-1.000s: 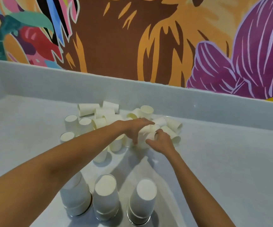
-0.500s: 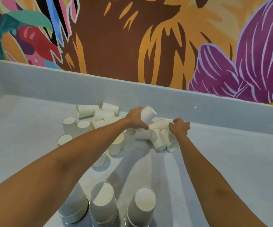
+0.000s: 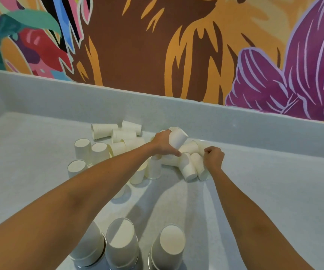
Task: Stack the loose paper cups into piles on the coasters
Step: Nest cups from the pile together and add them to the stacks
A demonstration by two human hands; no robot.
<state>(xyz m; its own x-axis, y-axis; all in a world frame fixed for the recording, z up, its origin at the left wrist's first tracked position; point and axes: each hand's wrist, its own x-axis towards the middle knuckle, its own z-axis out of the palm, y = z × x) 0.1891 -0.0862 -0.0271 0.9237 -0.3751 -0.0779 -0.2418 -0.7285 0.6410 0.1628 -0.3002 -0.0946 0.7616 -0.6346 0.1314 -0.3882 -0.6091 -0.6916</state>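
Held paper cup (image 3: 178,137) is in the left hand (image 3: 163,143), fingers wrapped round its side, cup tilted and raised just above the heap of loose cups (image 3: 188,168) at the back of the tabletop (image 3: 264,191). Left arm stretches far forward across the frame, hand palm-down.

Right hand (image 3: 214,158) is at the heap's right edge, fingers curled into a fist against two lying cups; can't tell if it actually pinches one. Right arm reaches in from the lower right.

Heap: cups on their sides, some upside down, touching each other. Left of it, three upside-down cups (image 3: 82,149) stand apart. Behind, a few lying cups (image 3: 103,130) near the raised back edge (image 3: 176,110).

Near edge: three piles of upside-down cups, left pile (image 3: 91,248), middle pile (image 3: 122,242), right pile (image 3: 169,246), side by side. Each sits on a coaster (image 3: 149,259), only slivers of rim showing. Left pile is partly hidden by the left arm.

Painted mural wall (image 3: 137,45) behind.
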